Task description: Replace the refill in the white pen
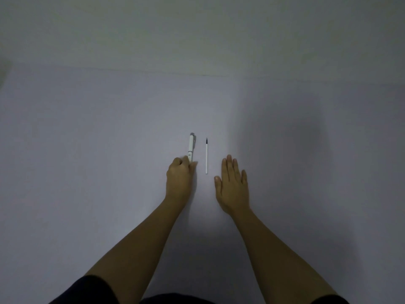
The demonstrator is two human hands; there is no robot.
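White plastic is showing at the centre of the frame, where the white pen (191,148) is lying on the pale grey counter (87,150), its silver-capped end pointing toward the top of the frame. The left hand (178,178) is reaching in from the lower left, and its fingers (190,165) are curling around the lower end of the pen, gripping it there while the rest of the barrel is still resting flat on the surface. Just to the right of the pen, lying almost parallel and apart from it, is the refill (206,156), a thin white tube with a dark tip aimed toward the top of the frame. Nothing is touching it. The right hand (232,185) is lying flat, palm down, right of centre, near the lower end of the refill but not in contact with it; its fingers are stretched out straight and loose, holding nothing. Both bare forearms are stretching up from the bottom edge, with dark sleeves (87,290) showing at the lower corners. A plain wall (197,29) is filling the upper part of the frame.
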